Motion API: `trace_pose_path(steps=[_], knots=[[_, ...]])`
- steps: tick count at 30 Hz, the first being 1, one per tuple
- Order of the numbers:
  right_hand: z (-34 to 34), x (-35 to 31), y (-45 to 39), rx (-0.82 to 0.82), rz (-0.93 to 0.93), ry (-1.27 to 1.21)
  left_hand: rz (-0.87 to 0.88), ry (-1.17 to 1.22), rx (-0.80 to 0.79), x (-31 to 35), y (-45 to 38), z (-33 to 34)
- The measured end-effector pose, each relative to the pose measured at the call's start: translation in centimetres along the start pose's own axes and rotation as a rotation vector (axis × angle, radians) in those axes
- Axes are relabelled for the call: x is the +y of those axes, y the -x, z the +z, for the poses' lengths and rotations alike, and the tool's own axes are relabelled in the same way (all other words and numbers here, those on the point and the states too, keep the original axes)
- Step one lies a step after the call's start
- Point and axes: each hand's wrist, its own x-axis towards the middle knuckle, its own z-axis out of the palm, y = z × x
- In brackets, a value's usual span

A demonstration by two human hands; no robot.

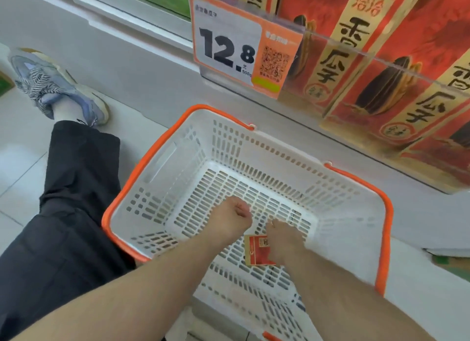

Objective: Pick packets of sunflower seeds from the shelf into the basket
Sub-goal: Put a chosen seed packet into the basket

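Inside the white basket (162, 168), the left hand (230, 220) curls into an empty fist while the right hand (284, 241), fingers hidden, covers a red seed packet (255, 250) just beneath it.

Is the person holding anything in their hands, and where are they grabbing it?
The right hand covers the right side of a small red packet inside the basket; the grip itself is hidden. The left hand is a fist holding nothing.
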Motion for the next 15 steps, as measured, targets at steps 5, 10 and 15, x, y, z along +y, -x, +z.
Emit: trace_pose_path(steps=[5, 10, 15], knots=[[0.2, -0.6, -0.4, 0.010, -0.039, 0.113, -0.055, 0.022, -0.004, -0.2, -0.2, -0.1], [-0.7, 0.0, 0.7, -0.050, -0.085, -0.043, -0.069, 0.062, -0.008, 0.3, 0.4, -0.7], [-4.9, 0.7, 3.8, 0.053, -0.114, -0.287, -0.070, 0.155, 0.111, 0.8, 1.5, -2.7]])
